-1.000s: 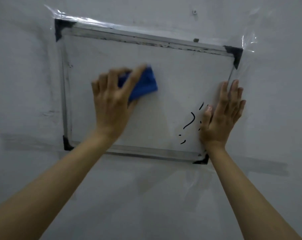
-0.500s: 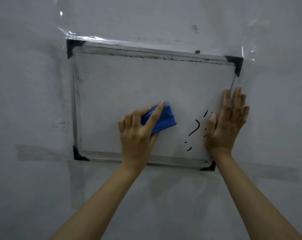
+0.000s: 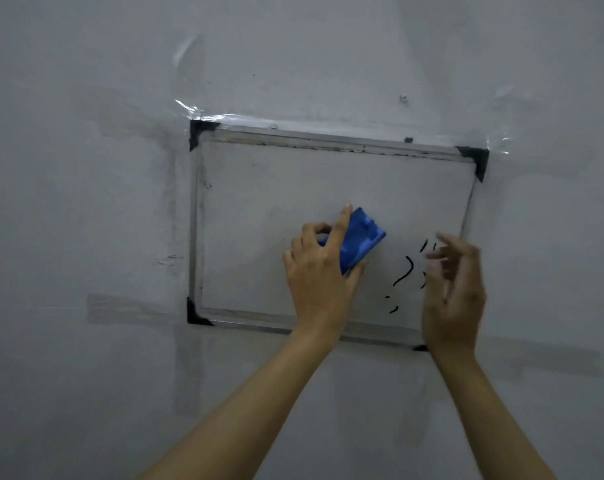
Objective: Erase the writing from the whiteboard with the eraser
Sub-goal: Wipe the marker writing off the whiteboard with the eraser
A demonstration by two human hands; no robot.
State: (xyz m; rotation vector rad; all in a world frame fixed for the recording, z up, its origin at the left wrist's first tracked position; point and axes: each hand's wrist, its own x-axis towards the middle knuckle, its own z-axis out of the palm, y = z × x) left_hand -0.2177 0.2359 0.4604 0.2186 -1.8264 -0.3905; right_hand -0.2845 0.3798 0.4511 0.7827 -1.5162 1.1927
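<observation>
A small whiteboard (image 3: 276,188) with a metal frame and black corner pieces is taped to a grey wall. My left hand (image 3: 319,271) grips a blue eraser (image 3: 361,239) against the board near its middle, fingers curled round the eraser's edge. A few black pen strokes (image 3: 402,275) remain at the lower right of the board. My right hand (image 3: 454,292) hovers over the board's lower right part, blurred, with its fingers loosely bent and holding nothing. It hides part of the writing and the board's lower right corner.
Clear tape (image 3: 203,114) holds the board's top edge to the wall (image 3: 86,202). Grey tape marks (image 3: 127,308) run across the wall at the level of the board's bottom edge. A small screw (image 3: 403,98) sits in the wall above the board.
My left hand slid the eraser from the board's upper left down toward its lower middle. My right hand, earlier flat on the board's right edge, has lifted off, its fingers bent.
</observation>
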